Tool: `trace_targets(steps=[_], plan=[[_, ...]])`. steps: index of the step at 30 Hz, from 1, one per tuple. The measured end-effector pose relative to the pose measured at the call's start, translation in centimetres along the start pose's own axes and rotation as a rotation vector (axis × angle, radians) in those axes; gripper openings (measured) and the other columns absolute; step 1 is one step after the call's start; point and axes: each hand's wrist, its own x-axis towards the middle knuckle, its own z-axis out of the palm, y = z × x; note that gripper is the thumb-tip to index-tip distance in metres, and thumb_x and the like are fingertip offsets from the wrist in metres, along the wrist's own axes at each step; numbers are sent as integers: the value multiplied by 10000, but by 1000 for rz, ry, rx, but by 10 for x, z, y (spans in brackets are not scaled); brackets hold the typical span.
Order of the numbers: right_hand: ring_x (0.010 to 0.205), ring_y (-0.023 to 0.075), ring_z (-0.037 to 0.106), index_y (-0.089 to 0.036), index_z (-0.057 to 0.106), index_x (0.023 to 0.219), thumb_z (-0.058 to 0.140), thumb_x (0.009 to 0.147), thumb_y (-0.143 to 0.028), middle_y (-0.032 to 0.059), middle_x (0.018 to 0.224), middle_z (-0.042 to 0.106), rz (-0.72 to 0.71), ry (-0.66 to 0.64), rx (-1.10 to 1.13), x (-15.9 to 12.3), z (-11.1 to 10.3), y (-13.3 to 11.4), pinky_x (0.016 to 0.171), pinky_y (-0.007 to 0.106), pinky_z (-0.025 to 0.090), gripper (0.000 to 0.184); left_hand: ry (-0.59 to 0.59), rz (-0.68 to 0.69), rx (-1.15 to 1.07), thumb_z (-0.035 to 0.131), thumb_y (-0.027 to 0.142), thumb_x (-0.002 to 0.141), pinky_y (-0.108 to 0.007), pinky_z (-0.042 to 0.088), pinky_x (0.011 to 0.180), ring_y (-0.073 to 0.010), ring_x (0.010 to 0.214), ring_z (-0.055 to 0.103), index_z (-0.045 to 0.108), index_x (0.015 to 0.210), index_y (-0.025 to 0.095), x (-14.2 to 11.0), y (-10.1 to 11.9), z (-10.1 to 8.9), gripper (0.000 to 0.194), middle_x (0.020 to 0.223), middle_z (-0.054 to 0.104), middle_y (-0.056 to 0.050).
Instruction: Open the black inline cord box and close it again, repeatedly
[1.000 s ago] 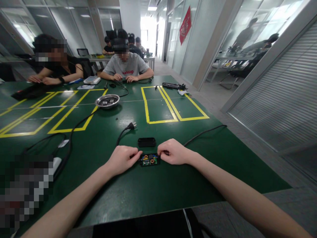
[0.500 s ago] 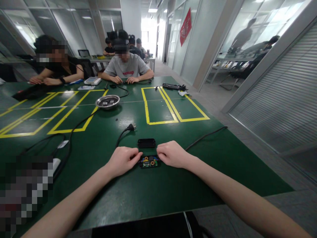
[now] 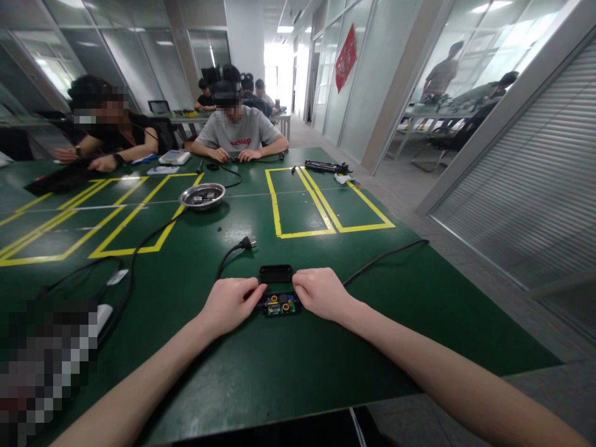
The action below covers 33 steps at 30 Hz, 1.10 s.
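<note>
An opened power adapter lies on the green table between my hands, its circuit board with two copper-wound coils facing up. Just beyond it rests the empty black cover, hollow side up. My left hand is closed in a pinch at the adapter's left end, where the plug cord runs in under the fingers. At the right end, my right hand has its fingers curled together on the other cord, which leads off to the right. Both grips are partly hidden by my own fingers.
A two-pin plug lies beyond my left hand. Farther off stand a metal bowl with metal parts and a folded black tripod. Yellow tape marks the table. Co-workers sit across it; a blurred-out patch covers the lower left.
My hands stay at the adapter's two ends, with the right one shifted very slightly left. The view has tilted a little. At the far left, a co-worker's hands have moved apart.
</note>
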Motion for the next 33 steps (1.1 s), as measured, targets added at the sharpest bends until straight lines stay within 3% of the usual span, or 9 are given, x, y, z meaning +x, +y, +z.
trace_targets(steps=[6, 10, 14, 16, 18, 22, 28, 33], plan=[[694, 167, 620, -187, 672, 715, 548, 912, -122, 42, 776, 720, 65, -10, 55, 3, 0, -3, 599, 292, 277, 242, -20, -23, 41, 473, 363, 1018, -250, 258, 532, -141, 505, 523, 522, 642, 203, 0, 5, 3, 412, 541, 556, 20], [680, 165, 609, -190, 651, 707, 581, 869, -121, 34, 767, 702, 81, 54, 87, 2, 2, -2, 596, 292, 283, 189, -5, -14, 62, 473, 345, 1017, -256, 268, 537, -149, 529, 534, 546, 682, 210, 1, 5, 3, 369, 574, 580, 17], [767, 190, 634, -189, 701, 963, 576, 885, -133, 49, 912, 703, 64, 221, 123, 2, 9, 7, 673, 295, 399, 158, 37, -51, 49, 506, 354, 1005, -259, 362, 560, -168, 604, 585, 597, 823, 215, 1, 1, 0, 246, 670, 624, 12], [904, 229, 646, -177, 680, 1181, 565, 925, -175, 94, 1068, 697, 49, 321, 129, 4, 14, 12, 776, 334, 470, 281, 96, -33, 44, 530, 359, 999, -287, 468, 646, -198, 744, 649, 647, 997, 212, 1, -2, 1, 187, 824, 688, -23], [1037, 270, 623, -170, 649, 1285, 574, 958, -229, 134, 1179, 679, 11, 361, 121, 5, 18, 17, 875, 398, 493, 340, 156, 13, 51, 560, 366, 994, -350, 541, 801, -243, 943, 677, 655, 1186, 211, 1, -6, 3, 264, 1036, 724, -78], [1070, 278, 597, -169, 688, 1124, 626, 970, -259, 122, 1148, 699, -74, 294, 182, 7, 19, 20, 912, 436, 484, 189, 153, 94, 1, 568, 329, 1004, -430, 549, 981, -277, 1131, 657, 655, 1275, 227, 1, -8, 6, 302, 1209, 724, -101], [813, 175, 615, -195, 581, 1007, 632, 905, -138, 24, 896, 661, -117, 250, 454, 2, 16, 18, 754, 305, 487, 128, 123, 110, -207, 544, 230, 993, -289, 593, 789, -184, 902, 705, 638, 1237, 220, -1, -1, 2, 261, 1096, 708, -65], [737, 141, 603, -200, 583, 1051, 566, 931, -151, 17, 903, 656, -215, 236, 623, -2, 13, 18, 687, 261, 492, 131, 172, 237, -261, 525, 198, 1008, -268, 589, 809, -172, 923, 711, 653, 1180, 200, -3, 3, -4, 214, 1094, 695, -86]])
